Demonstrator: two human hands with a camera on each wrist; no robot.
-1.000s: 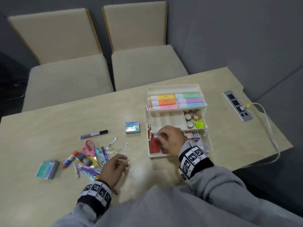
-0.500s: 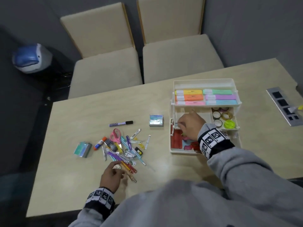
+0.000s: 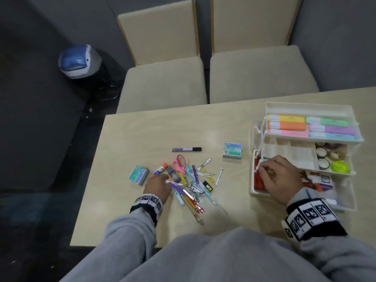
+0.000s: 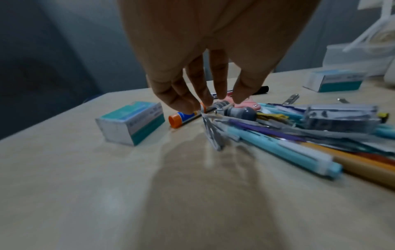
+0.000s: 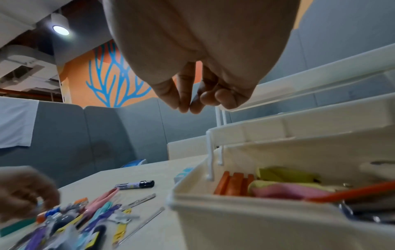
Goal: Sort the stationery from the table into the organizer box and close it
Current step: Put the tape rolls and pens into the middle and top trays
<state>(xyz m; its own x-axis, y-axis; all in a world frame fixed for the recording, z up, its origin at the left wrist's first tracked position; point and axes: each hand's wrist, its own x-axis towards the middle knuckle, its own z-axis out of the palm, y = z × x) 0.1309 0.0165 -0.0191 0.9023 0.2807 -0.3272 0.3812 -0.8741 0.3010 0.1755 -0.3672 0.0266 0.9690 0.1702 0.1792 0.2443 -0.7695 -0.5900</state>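
The white tiered organizer box [image 3: 305, 106] stands open at the right, with highlighters [image 3: 289, 127] in the top tray and tape rolls [image 3: 323, 163] in the middle one. My right hand [image 3: 262, 168] hovers over the lower left compartment, above red items [image 5: 233, 183]. Its thumb and forefinger tips [image 5: 181, 105] meet with nothing visible between them. A loose pile of pens [image 3: 191, 186] lies mid-table. My left hand [image 4: 213, 103] reaches down at the pile's left end, fingertips touching the glue stick [image 4: 181, 118]. Pink scissors [image 3: 179, 163] lie just beyond.
A black marker [image 3: 187, 149] lies apart behind the pile. One teal staple box [image 3: 139, 175] sits left of the pile, another [image 3: 232, 150] near the organizer. Two beige chairs [image 3: 162, 82] stand beyond the table. A blue and white bin [image 3: 79, 61] is on the floor.
My left hand moved from the near side of the pile to its left end by the glue stick. The small item my right hand pinched a second ago is no longer seen.
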